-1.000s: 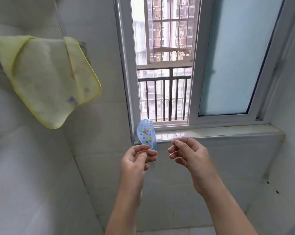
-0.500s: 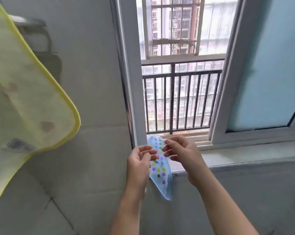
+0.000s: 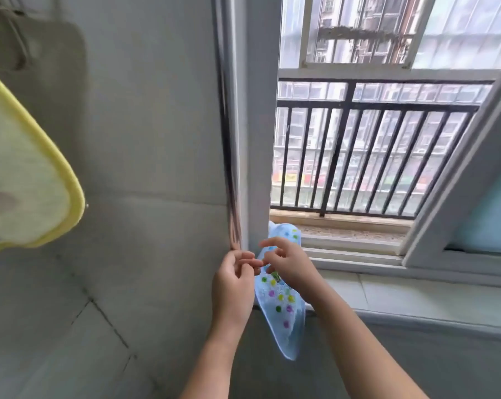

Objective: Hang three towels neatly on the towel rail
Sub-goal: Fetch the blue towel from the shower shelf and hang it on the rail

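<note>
Both hands, left [image 3: 233, 283] and right [image 3: 289, 262], fingers pinching blue dotted towel [image 3: 283, 306] on windowsill [image 3: 416, 295]; no writing legible.

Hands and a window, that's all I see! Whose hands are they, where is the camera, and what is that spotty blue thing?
The camera sits on a person's head and looks down at their own two hands, so you see what they see. The left hand and the right hand are both at a blue towel with coloured dots. It lies on the window sill and hangs over its edge. I cannot tell if the fingers are pinching it yet. At the far left hangs a yellow towel; what holds it up is out of the picture. Behind the sill is the window with dark bars outside.
</note>
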`<state>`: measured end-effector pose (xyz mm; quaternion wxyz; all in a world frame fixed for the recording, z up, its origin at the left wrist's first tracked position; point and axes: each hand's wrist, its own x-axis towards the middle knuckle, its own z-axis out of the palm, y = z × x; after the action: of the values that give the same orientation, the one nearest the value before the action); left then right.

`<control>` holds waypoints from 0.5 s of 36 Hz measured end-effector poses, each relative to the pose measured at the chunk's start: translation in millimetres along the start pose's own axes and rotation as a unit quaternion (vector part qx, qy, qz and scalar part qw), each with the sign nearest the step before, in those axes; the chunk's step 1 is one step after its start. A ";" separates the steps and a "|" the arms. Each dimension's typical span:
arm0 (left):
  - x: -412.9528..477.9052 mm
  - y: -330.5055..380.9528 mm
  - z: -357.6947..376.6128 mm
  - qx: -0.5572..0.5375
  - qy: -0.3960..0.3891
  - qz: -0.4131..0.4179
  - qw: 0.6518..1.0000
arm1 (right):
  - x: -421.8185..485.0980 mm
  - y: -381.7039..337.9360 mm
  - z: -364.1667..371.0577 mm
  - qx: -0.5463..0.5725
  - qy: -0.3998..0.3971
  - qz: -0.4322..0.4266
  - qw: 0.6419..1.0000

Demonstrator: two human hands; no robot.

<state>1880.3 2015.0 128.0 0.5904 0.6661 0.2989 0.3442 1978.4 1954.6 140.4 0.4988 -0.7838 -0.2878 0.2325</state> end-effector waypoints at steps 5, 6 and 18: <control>-0.3 -2.6 -0.9 0.015 0.006 -0.007 1.000 | 15.3 9.4 8.0 -0.068 -0.031 0.002 0.997; -1.2 -2.6 -1.2 0.016 0.005 -0.005 1.000 | 18.7 11.6 10.0 -0.089 -0.036 0.000 0.995; -7.2 5.7 10.5 0.024 -0.018 0.033 0.999 | 25.1 17.6 2.4 -0.223 0.012 -0.061 0.973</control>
<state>1884.5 2002.4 132.2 0.5677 0.6957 0.2744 0.3441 1998.9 1967.4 121.4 0.3285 -0.8589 -0.3737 0.1218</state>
